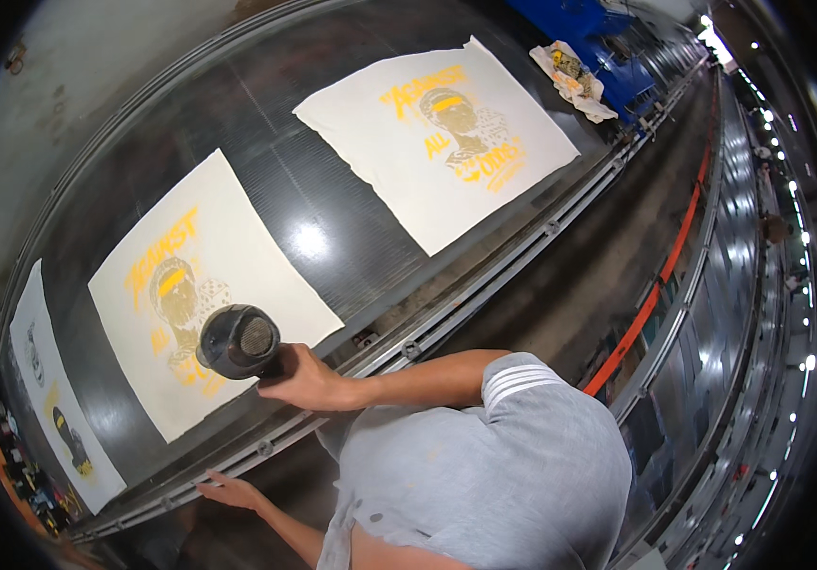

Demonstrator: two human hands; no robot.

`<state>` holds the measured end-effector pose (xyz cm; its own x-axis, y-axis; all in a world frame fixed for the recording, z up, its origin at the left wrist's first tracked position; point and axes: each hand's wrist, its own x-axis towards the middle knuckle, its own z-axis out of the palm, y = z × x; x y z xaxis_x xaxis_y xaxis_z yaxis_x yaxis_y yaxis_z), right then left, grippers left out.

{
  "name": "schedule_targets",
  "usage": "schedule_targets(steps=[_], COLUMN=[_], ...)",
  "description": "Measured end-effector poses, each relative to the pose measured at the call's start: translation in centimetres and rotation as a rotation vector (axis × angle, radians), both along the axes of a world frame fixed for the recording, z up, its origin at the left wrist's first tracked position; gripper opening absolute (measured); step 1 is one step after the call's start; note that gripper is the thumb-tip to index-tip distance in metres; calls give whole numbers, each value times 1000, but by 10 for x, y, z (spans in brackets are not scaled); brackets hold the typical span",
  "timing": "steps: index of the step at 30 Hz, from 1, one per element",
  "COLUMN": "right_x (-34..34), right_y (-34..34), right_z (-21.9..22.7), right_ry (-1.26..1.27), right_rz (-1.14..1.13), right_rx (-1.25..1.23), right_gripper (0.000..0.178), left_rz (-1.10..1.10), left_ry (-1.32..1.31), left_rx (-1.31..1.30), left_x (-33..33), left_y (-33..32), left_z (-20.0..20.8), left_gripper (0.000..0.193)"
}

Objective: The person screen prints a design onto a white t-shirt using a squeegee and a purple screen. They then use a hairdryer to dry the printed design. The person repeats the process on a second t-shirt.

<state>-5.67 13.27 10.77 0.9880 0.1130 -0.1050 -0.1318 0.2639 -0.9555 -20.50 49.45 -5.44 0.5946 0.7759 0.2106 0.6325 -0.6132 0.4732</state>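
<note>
Here, our right hand [309, 382] grips black dryer [238, 342], its body just beyond closed fingers, over printed sheet [228, 261]; left hand [230, 491] open, fingertips near rail [266, 447]. Best we sweep evenly, lingering nowhere, dryer clear of sheet.

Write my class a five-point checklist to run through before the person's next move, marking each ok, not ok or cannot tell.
1. Right grip holding the black blower-like tool: ok, closed around it.
2. Left grip free: ok, open and empty.
3. Tool switched on: cannot tell.
4. Middle sheet showing its whole print: not ok, the tool hides part.
5. Yellow ink dry: cannot tell.
</note>
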Motion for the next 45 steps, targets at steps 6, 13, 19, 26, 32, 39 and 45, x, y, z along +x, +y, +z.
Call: schedule_targets(steps=[6, 13, 19, 26, 32, 39, 45], right_x=[10, -9, -3, 17, 39, 81, 89], right_y=[54, 132, 149, 134, 126, 156, 149], right_z=[2, -19, 0, -16, -24, -24, -50], right_ry=[226, 70, 167, 131, 204, 179, 174], right_rz=[-85, -226, -125, -57, 76, 129, 151], right_rx=[-66, -464, -699, -837, -770, -777, -820], right_gripper=[24, 36, 38, 54, 66, 31, 30], left_rz=[-336, -664, -763, -804, -835, -825, -885], left_ry=[0, 280, 247, 132, 172, 225, 238], left_rx=[36, 81, 79, 77, 26, -9, -19], left_x=[138, 221, 229, 217, 220, 213, 211], left_y=[55, 79, 104, 121, 125, 118, 96], left_z=[-55, -62, -81, -108, -76, -64, -55], left_gripper=[68, 70, 68, 69, 78, 77, 75])
